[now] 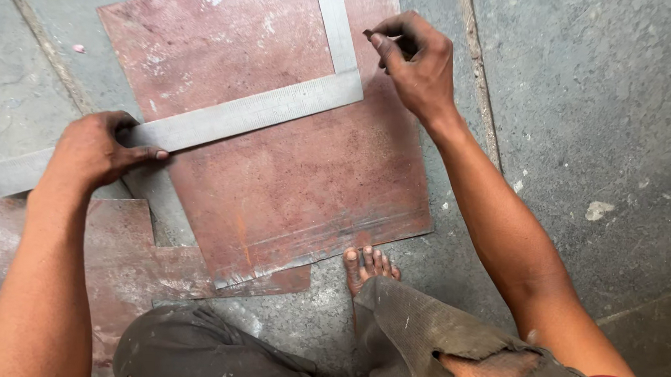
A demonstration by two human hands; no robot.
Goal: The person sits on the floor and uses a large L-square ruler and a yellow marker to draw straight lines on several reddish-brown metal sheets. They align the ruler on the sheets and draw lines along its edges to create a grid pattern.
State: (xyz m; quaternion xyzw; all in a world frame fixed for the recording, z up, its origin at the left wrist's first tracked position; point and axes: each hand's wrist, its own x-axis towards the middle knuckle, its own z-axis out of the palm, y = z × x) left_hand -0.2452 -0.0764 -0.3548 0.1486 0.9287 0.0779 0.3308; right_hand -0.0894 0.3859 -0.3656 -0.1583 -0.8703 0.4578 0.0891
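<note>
- The large grey L-shaped steel square (278, 109) is lying flat on the rusty reddish-brown sheet-metal plate (291, 155), long blade running from the left floor across the plate, short blade going up toward the top edge, corner near the plate's right side.
- Your left hand (96, 149) is pressing down on the long blade near the plate's left edge, fingers spread over it, thumb pointing right. Nothing else is holding the square; if that pressure is easing, the blade is likely pivoting and the line is going crooked.
- Your right hand (415, 63) is pinched narrow around a small dark marking tool (370, 36), tip just beside the outer edge of the short blade. Can't tell what kind of tool it is. If you're tilting it away from the blade, the mark is probably wandering off the edge.
- The long blade is overhanging the plate on the left, so that end is sitting unsupported over the grey concrete floor (600, 110); rocking is a risk.
- The plate's bottom edge is resting over a second rusty cut sheet piece (117, 261), so it may be lying uneven and shifting under load.
- Your bare foot (370, 267) is touching the plate's lower edge; raw sheet edges look sharp, cuts are a risk if the plate is sliding.
- Loose torn grey trousers (435, 339) are hanging near that same edge.
</note>
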